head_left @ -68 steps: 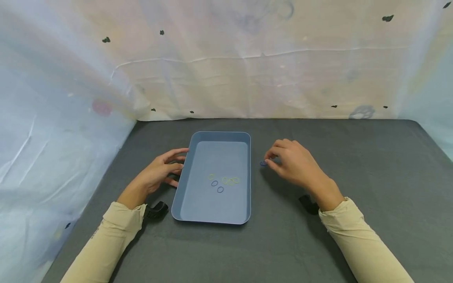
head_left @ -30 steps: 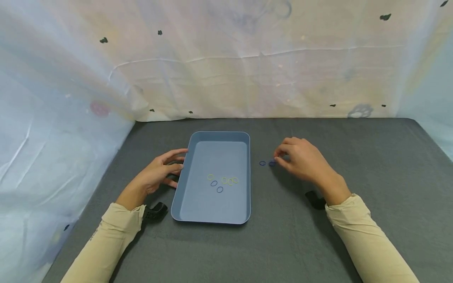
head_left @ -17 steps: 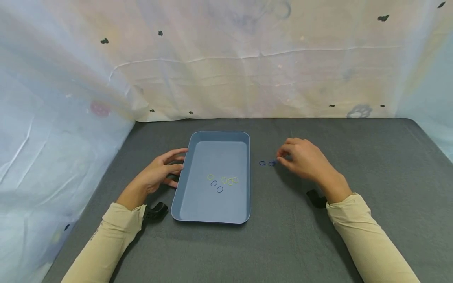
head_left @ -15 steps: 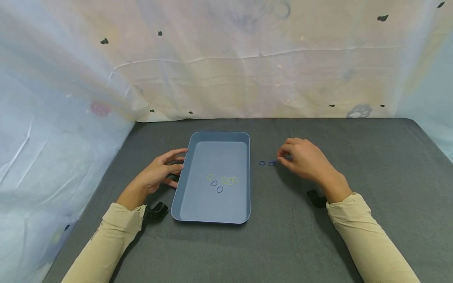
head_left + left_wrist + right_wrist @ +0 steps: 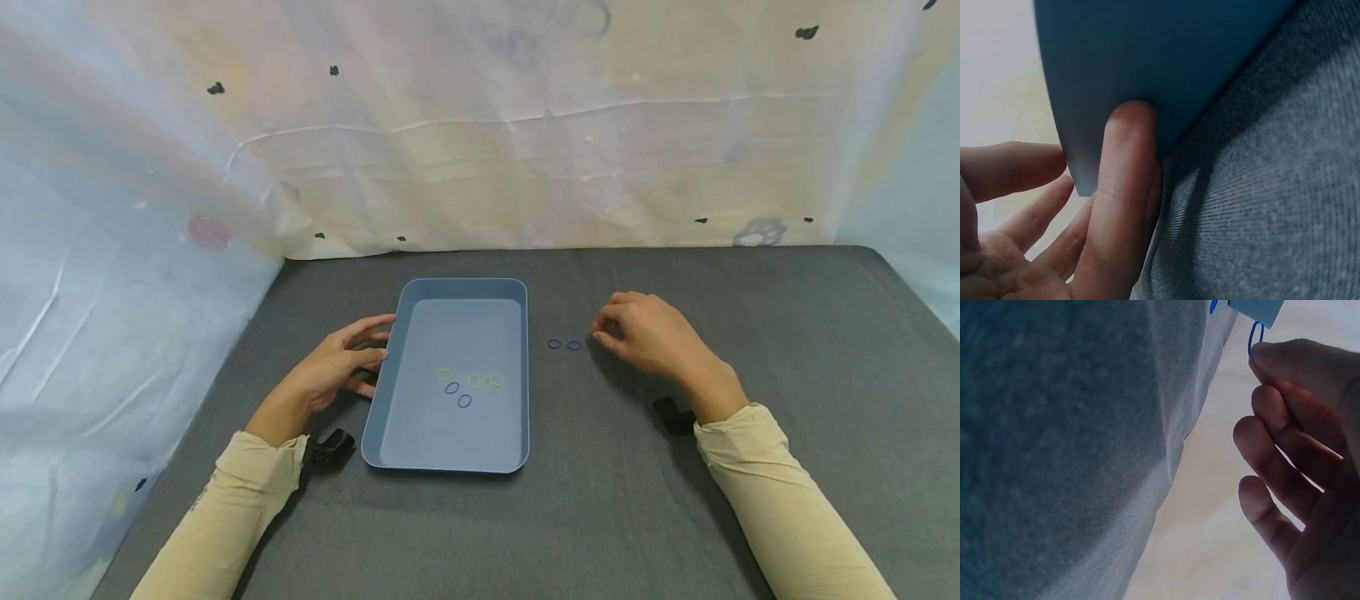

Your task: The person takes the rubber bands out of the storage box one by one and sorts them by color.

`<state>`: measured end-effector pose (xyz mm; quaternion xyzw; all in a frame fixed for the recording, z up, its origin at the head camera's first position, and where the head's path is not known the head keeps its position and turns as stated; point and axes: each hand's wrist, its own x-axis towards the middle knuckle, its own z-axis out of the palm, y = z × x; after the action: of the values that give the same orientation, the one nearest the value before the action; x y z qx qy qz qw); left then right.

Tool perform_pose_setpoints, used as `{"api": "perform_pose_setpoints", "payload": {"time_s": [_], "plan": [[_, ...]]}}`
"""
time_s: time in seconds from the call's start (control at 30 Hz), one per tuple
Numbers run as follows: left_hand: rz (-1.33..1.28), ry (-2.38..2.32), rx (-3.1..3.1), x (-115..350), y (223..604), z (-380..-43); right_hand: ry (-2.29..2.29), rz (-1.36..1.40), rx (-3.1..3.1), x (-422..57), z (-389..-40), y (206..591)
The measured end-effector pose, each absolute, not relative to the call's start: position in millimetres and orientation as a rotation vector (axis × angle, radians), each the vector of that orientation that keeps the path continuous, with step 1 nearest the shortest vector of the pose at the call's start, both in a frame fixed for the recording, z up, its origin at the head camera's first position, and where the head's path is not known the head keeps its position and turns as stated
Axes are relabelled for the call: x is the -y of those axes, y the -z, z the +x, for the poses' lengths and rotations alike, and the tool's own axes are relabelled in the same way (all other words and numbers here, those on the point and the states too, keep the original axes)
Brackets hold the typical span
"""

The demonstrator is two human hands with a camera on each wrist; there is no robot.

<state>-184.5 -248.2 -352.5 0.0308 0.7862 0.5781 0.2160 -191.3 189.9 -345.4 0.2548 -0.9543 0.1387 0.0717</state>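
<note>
Beyond the right edge of a blue-grey rectangular tray (image 5: 420, 437), the right hand (image 5: 651, 337) is pinching a thin blue round band (image 5: 1256, 337), seemingly rubber. Such a band is probably being light, soft and springy, calling for a fingertip hold on its rim. Two matching blue bands (image 5: 573, 345) are lying on the grey bench (image 5: 630, 525) between; two further blue loops (image 5: 465, 401) and four yellow loops (image 5: 474, 381) are resting inside. The left hand (image 5: 328, 371) is touching the tray's left wall, fingers spread.

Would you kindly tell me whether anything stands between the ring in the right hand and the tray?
Two blue rings lie flat on the table between the right hand and the tray, whose raised right side also stands there. Nothing else visible does.
</note>
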Motion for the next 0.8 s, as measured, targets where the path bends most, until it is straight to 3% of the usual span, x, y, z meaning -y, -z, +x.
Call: {"api": "perform_pose_setpoints", "payload": {"time_s": [0.8], "plan": [[0.095,-1.59,-2.192,248.5,353.0,-184.2,-0.42,0.772,2.924,-196.1,-193.1,350.9]]}}
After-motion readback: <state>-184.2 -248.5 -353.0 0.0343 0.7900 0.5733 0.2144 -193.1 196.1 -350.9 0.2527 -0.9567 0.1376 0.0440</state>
